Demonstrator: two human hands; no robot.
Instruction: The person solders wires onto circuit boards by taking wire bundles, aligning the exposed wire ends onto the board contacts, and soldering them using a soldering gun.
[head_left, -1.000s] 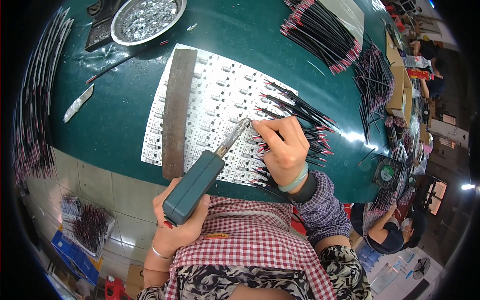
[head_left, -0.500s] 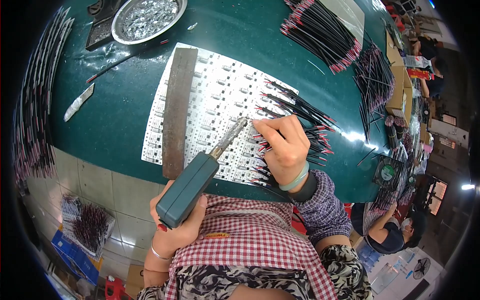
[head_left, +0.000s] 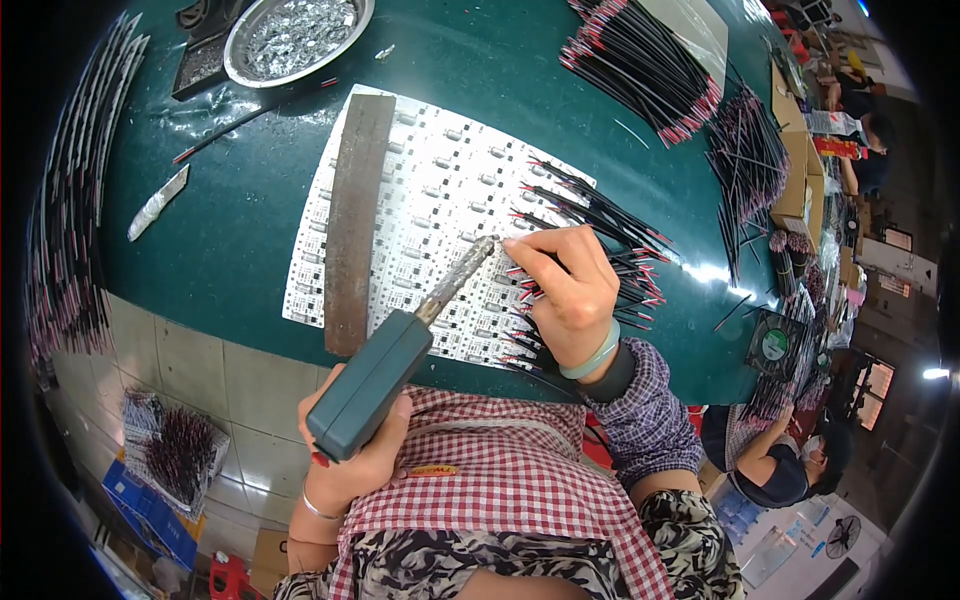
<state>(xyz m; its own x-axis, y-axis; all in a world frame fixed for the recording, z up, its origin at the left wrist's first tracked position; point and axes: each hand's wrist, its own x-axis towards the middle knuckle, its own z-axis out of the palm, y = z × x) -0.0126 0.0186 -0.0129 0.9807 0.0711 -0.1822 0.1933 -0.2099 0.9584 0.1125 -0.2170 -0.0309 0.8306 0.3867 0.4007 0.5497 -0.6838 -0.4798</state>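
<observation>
My left hand (head_left: 362, 452) is closed round the dark green handle of a soldering gun (head_left: 372, 380). Its metal tip meets a white panel of small circuit boards (head_left: 440, 215) on the table. Just right of the tip, my right hand (head_left: 570, 290) pinches a thin wire at the panel's surface; the fingers mostly hide it. Black wires (head_left: 600, 215) with red ends lie in a row along the panel's right side, some partly under my right hand. A flat rusty metal bar (head_left: 354, 225) rests across the panel's left part.
On the green table (head_left: 250, 220) are a metal bowl of solder scraps (head_left: 300, 40), a wrapped stick (head_left: 158, 204) and bundles of black wires (head_left: 645, 70). More wires (head_left: 75, 200) hang over the left edge. A small fan (head_left: 774, 345) stands right; a co-worker (head_left: 775, 465) sits beyond.
The soldering gun's body and my left hand have shifted slightly left and down, with the tip staying at nearly the same spot. My right hand has barely moved.
</observation>
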